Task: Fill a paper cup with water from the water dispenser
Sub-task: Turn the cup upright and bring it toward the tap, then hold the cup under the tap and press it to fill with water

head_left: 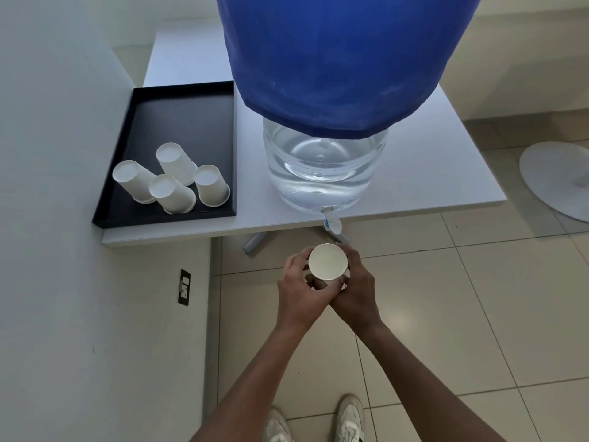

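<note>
A white paper cup (327,261) is held upright between both hands, its open mouth facing the camera and no water visible inside. My left hand (299,295) wraps it from the left, my right hand (357,288) from the right. The cup sits just below and slightly left of the dispenser's small tap (333,223). The tap juts out over the table's front edge. Above it stands the clear water jug (322,169), its upper part under a blue cloth cover (338,59).
A black tray (178,113) on the white table (446,173) holds several upside-down paper cups (172,180). A white wall with a dark socket (184,287) is at the left. A round white stand base (557,180) lies on the tiled floor at right.
</note>
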Demonstrator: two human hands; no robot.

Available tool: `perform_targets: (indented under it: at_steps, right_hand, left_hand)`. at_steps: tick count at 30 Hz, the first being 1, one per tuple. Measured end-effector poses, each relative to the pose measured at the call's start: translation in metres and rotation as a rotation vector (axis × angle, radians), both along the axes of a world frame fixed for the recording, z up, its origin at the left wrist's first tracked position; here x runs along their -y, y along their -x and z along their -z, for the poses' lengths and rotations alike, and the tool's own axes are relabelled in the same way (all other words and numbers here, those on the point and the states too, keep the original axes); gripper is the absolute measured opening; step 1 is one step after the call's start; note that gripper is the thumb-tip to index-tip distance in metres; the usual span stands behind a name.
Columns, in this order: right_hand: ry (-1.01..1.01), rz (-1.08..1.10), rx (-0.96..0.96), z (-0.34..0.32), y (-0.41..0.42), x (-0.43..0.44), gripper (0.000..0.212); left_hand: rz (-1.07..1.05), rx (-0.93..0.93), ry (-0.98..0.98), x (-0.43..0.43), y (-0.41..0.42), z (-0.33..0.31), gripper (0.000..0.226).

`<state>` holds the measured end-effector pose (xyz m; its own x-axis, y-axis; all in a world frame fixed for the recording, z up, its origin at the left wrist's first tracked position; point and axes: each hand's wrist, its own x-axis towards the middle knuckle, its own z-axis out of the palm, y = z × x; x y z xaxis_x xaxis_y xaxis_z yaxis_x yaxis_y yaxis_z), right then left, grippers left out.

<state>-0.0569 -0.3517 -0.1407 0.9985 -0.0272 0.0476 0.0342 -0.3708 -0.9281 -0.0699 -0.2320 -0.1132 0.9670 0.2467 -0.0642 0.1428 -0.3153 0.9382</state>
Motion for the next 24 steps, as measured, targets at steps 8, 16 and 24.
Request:
perform_targets:
  at_steps: [8, 16, 24]
  right_hand:
    - [0.001, 0.018, -0.028, 0.035, -0.02, 0.003, 0.071]
    - [0.017, 0.045, 0.007, 0.061, -0.029, 0.005, 0.07]
    - [0.014, 0.111, 0.031, 0.053, -0.065, 0.002, 0.066]
  left_hand:
    - [-0.051, -0.048, 0.06, 0.011, -0.016, 0.036, 0.065]
    - [-0.054, -0.093, 0.174, 0.014, -0.021, 0.054, 0.069]
    - [-0.127, 0.061, -0.139, 0.003, -0.035, 0.037, 0.055]
